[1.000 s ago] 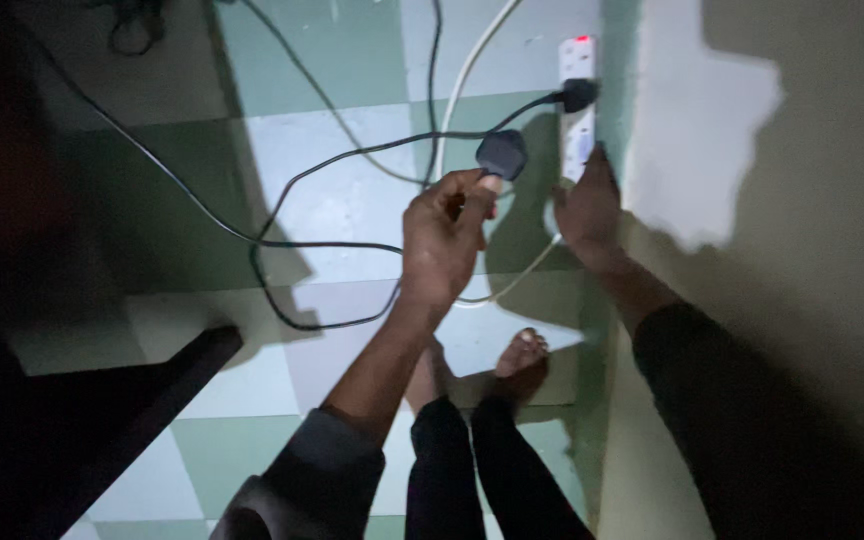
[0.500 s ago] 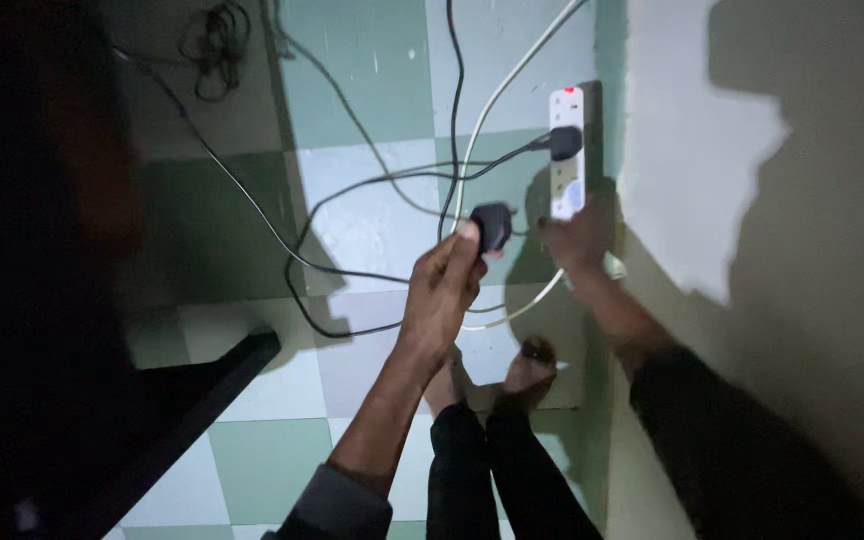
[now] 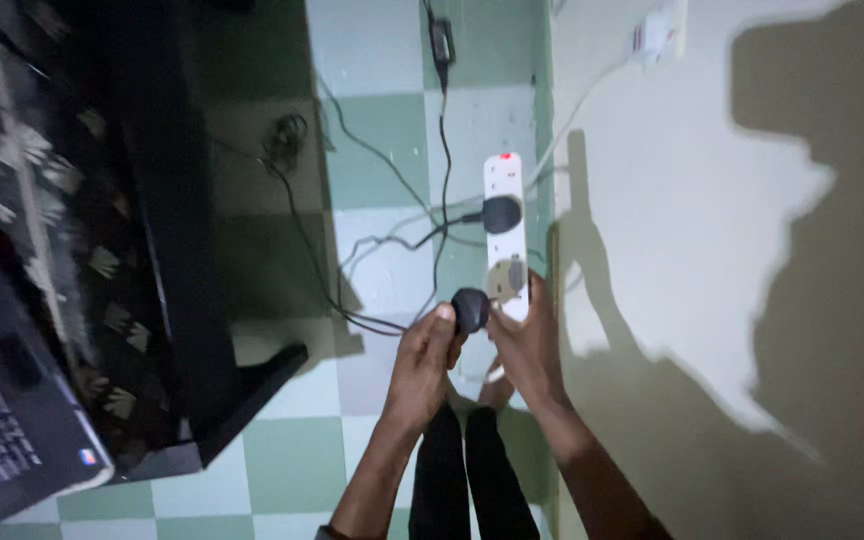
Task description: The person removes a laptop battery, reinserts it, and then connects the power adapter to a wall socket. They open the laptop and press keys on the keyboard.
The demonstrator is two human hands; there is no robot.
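I hold a small black plastic plug (image 3: 469, 309) between the thumb and fingers of my left hand (image 3: 422, 362); the fingers are closed around it. The plug is just at the left side of the long white plastic power strip (image 3: 505, 232), near its lower end, and it touches or almost touches the strip; I cannot tell which. My right hand (image 3: 527, 345) is at the lower end of the strip, with the fingers wrapped on it and gripping it from below.

Higher on the strip a second black plug (image 3: 501, 213) sits in a socket, and its thin black cable (image 3: 392, 240) goes away to the left over the floor. At the top end of the strip a small red light (image 3: 504, 157) shines. A white cable (image 3: 572, 120) goes from the strip up to a white wall socket (image 3: 658, 32) on the pale wall (image 3: 712, 250), which stands just to the right of the strip.

The strip lies on a floor of green and white square tiles (image 3: 382, 150). Under the strip, between my two arms, I see my legs in black trousers (image 3: 462, 470). Well to the left of the strip stands a dark table (image 3: 182, 250), and on its far left an open laptop with dark keys (image 3: 2, 420).
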